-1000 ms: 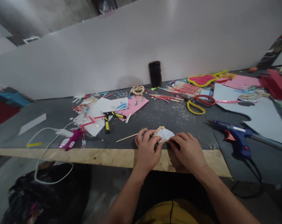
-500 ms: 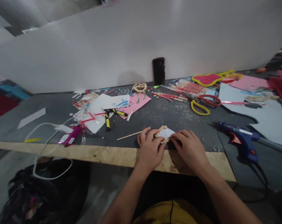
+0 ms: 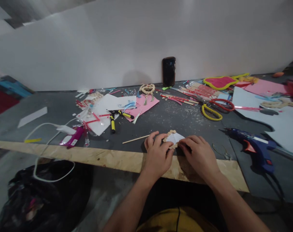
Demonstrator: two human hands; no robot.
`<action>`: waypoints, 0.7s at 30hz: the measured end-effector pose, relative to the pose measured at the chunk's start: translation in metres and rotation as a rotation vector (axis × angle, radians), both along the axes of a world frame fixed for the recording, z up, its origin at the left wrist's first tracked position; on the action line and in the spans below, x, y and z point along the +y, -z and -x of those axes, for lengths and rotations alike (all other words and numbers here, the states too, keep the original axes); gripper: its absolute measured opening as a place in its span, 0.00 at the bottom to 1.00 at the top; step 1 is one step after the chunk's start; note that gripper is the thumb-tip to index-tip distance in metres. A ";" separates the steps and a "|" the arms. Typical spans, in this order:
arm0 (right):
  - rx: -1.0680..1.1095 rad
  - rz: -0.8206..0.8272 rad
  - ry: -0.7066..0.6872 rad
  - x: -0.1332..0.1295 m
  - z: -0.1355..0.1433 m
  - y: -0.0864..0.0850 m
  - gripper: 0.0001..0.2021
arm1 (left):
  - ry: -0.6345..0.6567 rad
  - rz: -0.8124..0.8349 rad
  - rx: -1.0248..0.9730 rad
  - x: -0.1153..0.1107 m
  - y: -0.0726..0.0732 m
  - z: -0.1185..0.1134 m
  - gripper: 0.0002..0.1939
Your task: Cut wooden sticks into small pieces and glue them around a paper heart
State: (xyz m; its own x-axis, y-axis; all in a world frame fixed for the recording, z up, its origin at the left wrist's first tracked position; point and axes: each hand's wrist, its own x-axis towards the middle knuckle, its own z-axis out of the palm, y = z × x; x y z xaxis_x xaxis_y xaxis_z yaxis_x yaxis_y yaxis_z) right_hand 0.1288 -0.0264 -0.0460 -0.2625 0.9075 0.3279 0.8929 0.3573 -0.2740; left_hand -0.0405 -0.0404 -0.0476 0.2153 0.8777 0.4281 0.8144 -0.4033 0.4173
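Observation:
Between my hands, near the table's front edge, is a small white paper piece [image 3: 176, 138] with a bumpy beige trim along part of its rim. My left hand [image 3: 158, 151] is closed on its left side, with the thumb below and fingers above. The fingertips of my right hand [image 3: 197, 149] pinch the right edge of the same piece; whether they hold something smaller too is hidden. A thin wooden stick [image 3: 135, 139] lies on the table, its right end running up to my left fingers.
A blue glue gun [image 3: 254, 145] lies at right, with scissors [image 3: 211, 111] behind it. Yellow-handled pliers [image 3: 113, 122] rest by papers at left, near a purple device [image 3: 72, 138] with a white cable. A phone [image 3: 168, 71] leans on the wall. A black bag [image 3: 52, 193] stands below.
The whole view has shifted slightly. Both hands stay at the white paper piece with nearly the same grip; my right fingertips have moved very little.

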 end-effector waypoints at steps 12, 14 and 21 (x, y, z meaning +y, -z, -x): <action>0.032 0.000 0.005 -0.002 0.000 -0.001 0.10 | 0.001 -0.004 -0.008 0.000 0.000 0.001 0.12; 0.041 -0.010 0.008 -0.002 0.000 -0.001 0.10 | 0.000 -0.008 -0.006 0.000 0.000 0.001 0.12; 0.042 -0.017 0.011 -0.002 0.000 0.000 0.10 | -0.009 -0.012 -0.003 0.001 0.003 0.001 0.11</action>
State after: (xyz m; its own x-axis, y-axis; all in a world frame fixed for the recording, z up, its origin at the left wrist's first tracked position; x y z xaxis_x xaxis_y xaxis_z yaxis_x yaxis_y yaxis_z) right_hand 0.1291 -0.0287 -0.0463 -0.2379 0.9047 0.3535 0.8848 0.3520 -0.3054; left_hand -0.0412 -0.0399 -0.0501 0.2059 0.8744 0.4392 0.8167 -0.4009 0.4151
